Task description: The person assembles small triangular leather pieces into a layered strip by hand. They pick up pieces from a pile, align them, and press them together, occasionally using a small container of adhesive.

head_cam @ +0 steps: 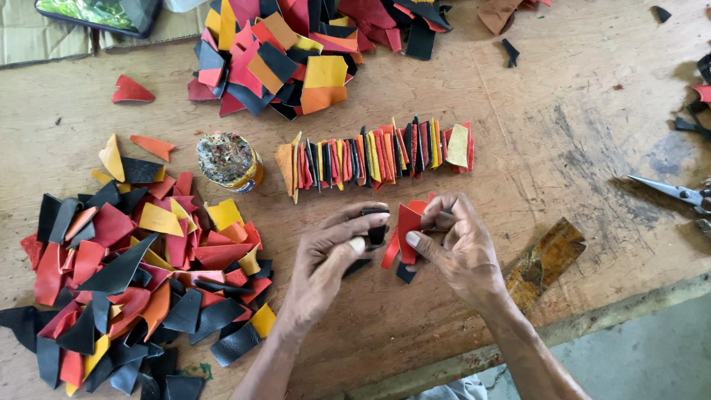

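Observation:
My left hand (326, 259) pinches a small black leather piece (376, 231) between thumb and fingers. My right hand (459, 248) holds a small bunch of red, orange and black leather pieces (404, 237) pressed together. Both hands meet over the wooden table (563, 148) near its front edge. Just beyond them lies a long row of leather pieces stacked edge to edge (378, 159) in red, yellow, orange and black.
A loose heap of leather scraps (126, 274) spreads at the left, another heap (289, 52) at the top. A small round tin (228, 161) stands between them. Scissors (678, 192) lie at the right edge, a brown wooden block (548, 259) beside my right wrist.

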